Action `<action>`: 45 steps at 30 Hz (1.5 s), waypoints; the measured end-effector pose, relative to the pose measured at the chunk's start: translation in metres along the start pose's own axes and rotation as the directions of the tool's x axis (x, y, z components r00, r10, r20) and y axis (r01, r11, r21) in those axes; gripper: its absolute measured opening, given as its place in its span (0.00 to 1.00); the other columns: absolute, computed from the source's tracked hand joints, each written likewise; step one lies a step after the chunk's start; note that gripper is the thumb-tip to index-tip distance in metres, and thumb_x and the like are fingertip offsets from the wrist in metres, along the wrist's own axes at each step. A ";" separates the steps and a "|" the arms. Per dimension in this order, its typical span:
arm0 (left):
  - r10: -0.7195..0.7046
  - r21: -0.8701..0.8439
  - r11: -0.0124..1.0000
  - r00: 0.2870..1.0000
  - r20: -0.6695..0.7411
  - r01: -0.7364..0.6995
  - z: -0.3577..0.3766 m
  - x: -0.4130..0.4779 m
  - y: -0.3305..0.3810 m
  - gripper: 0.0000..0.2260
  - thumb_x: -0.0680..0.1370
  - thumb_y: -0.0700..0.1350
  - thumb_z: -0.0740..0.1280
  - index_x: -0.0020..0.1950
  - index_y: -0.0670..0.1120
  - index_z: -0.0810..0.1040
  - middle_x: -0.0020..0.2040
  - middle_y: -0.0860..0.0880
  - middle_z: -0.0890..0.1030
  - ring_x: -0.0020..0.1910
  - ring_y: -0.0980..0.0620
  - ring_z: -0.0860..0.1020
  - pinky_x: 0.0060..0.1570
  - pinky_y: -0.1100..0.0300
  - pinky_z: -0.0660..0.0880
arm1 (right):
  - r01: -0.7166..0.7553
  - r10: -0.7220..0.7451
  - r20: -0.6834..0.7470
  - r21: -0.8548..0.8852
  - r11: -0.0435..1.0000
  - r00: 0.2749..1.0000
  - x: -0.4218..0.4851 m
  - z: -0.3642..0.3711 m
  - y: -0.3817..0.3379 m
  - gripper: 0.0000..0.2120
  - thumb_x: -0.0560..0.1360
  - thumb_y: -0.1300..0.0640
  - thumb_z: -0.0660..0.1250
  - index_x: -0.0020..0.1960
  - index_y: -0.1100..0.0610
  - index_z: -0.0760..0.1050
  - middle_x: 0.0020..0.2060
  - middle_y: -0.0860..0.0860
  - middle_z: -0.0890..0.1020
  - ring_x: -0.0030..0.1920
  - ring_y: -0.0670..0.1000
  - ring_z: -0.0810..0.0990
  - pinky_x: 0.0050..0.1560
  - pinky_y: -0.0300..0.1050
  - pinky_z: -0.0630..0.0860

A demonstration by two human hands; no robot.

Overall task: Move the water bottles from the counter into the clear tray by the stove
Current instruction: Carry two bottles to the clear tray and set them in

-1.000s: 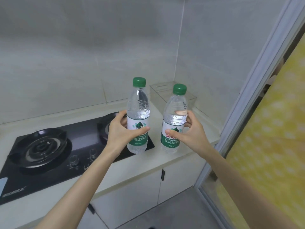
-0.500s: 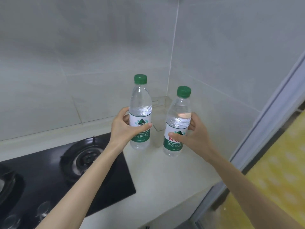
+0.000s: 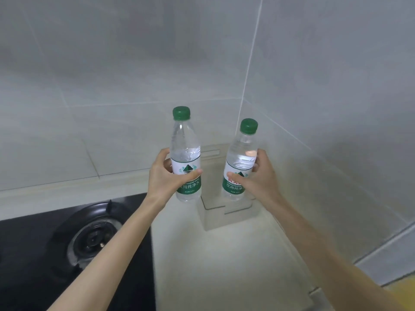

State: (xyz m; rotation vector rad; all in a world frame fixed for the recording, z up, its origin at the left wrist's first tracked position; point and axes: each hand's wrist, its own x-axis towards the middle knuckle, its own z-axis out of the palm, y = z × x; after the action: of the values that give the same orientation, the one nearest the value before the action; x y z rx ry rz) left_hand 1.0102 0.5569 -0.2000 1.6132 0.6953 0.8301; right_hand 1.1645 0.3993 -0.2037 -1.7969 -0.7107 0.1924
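Observation:
I hold two clear water bottles with green caps and green-and-white labels, both upright in the air. My left hand [image 3: 167, 176] grips the left bottle [image 3: 184, 153] around its label. My right hand [image 3: 258, 178] grips the right bottle [image 3: 241, 158] the same way. The clear tray [image 3: 226, 217] sits on the pale counter in the wall corner, just right of the stove. The right bottle hangs over the tray's front part. The left bottle hangs at the tray's left edge. The bottles and hands hide much of the tray's inside.
A black gas stove [image 3: 89, 239] with a round burner fills the lower left, right beside the tray. Grey tiled walls [image 3: 325, 97] close in behind and to the right. The pale counter [image 3: 224, 265] stretches toward me, ending at a yellow surface at the lower right.
Both hands have carried the bottles forward and right, from above the stove's edge to above the clear tray in the corner. The view has closed in on the corner.

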 end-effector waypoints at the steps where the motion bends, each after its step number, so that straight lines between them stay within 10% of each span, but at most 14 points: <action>1: -0.003 0.003 1.000 1.000 -0.016 0.003 0.003 0.004 -0.003 0.29 0.61 0.41 0.82 0.57 0.46 0.72 0.45 0.49 0.84 0.43 0.53 0.83 0.42 0.62 0.78 | -0.003 0.003 0.008 0.000 1.000 1.000 0.009 0.003 0.006 0.31 0.61 0.57 0.80 0.58 0.50 0.68 0.52 0.45 0.81 0.53 0.46 0.80 0.54 0.47 0.77; 36: -0.126 0.132 0.982 0.987 -0.098 0.138 0.064 0.055 -0.078 0.35 0.59 0.42 0.83 0.61 0.48 0.69 0.51 0.53 0.81 0.50 0.51 0.80 0.52 0.52 0.79 | -0.338 0.406 0.382 -0.234 0.911 0.830 0.147 0.087 0.179 0.40 0.54 0.62 0.80 0.60 0.57 0.64 0.54 0.50 0.75 0.54 0.53 0.76 0.57 0.52 0.76; 45: -0.133 0.092 0.985 0.985 -0.112 0.143 0.067 0.048 -0.076 0.35 0.61 0.40 0.81 0.62 0.49 0.68 0.51 0.59 0.79 0.50 0.57 0.79 0.53 0.56 0.78 | -0.115 0.269 0.451 -0.340 0.933 0.851 0.154 0.047 0.116 0.24 0.64 0.54 0.73 0.57 0.59 0.73 0.51 0.51 0.75 0.53 0.53 0.75 0.44 0.41 0.70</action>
State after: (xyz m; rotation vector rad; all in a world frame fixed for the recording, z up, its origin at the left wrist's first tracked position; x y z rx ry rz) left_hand 1.0920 0.5725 -0.2751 1.5981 0.9263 0.7941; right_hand 1.3091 0.5023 -0.2925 -2.1423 -0.9529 0.7374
